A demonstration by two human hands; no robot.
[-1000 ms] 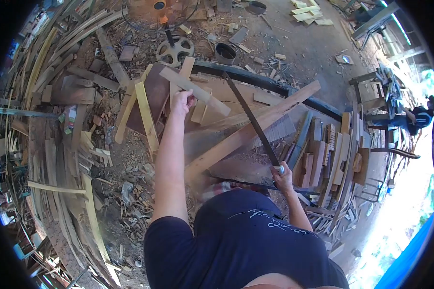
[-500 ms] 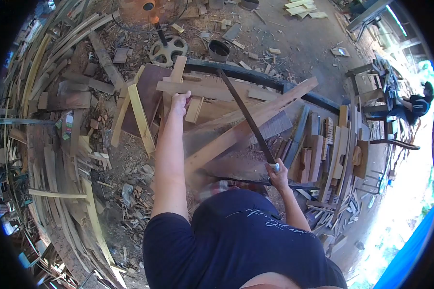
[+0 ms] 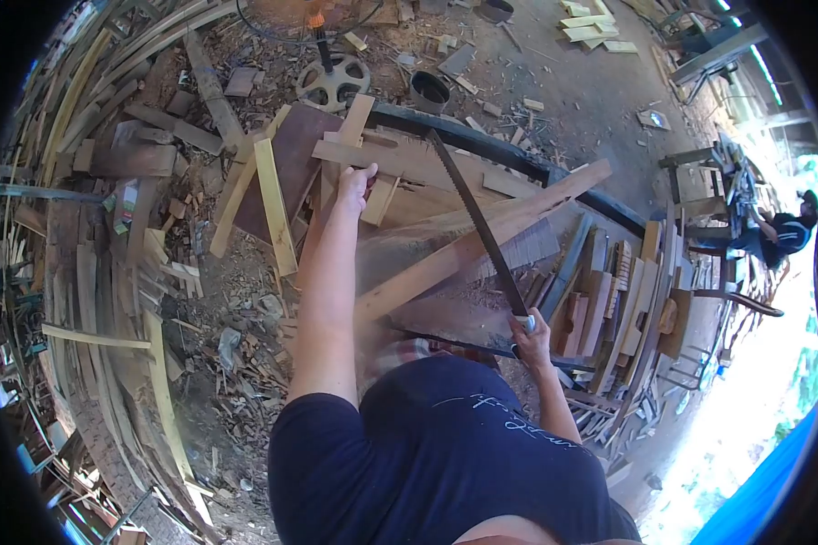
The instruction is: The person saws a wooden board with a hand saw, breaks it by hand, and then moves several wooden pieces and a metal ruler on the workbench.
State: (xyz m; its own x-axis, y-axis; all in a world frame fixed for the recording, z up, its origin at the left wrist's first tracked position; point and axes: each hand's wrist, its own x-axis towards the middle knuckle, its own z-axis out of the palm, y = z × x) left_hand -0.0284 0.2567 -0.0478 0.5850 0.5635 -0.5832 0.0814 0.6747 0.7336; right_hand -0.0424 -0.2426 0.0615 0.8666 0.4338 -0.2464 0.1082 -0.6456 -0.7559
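Note:
My right hand [image 3: 532, 338] is closed around the handle of a handsaw [image 3: 474, 214] low at the right, near my body. Its long dark toothed blade slants away up and left, the tip overlapping a wooden board [image 3: 418, 162]. Farther left, my left arm is stretched out and my left hand [image 3: 356, 186] grips the near edge of this board close to its left end. A short upright wood piece [image 3: 358, 113] sticks out beyond the board there. Below the blade, a long plank [image 3: 482, 245] runs diagonally across the work area.
Several wood offcuts [image 3: 613, 309] stand stacked at right. A yellowish strip [image 3: 275, 209] leans left of my arm. Beyond the bench's dark beam [image 3: 454, 133] are a bucket [image 3: 429, 91] and a fan base [image 3: 334, 82]. Another person [image 3: 783, 232] is at far right.
The saw and my right hand have drawn back slightly toward my body. My left hand keeps its place near the board's left end. The whole view has shifted a little.

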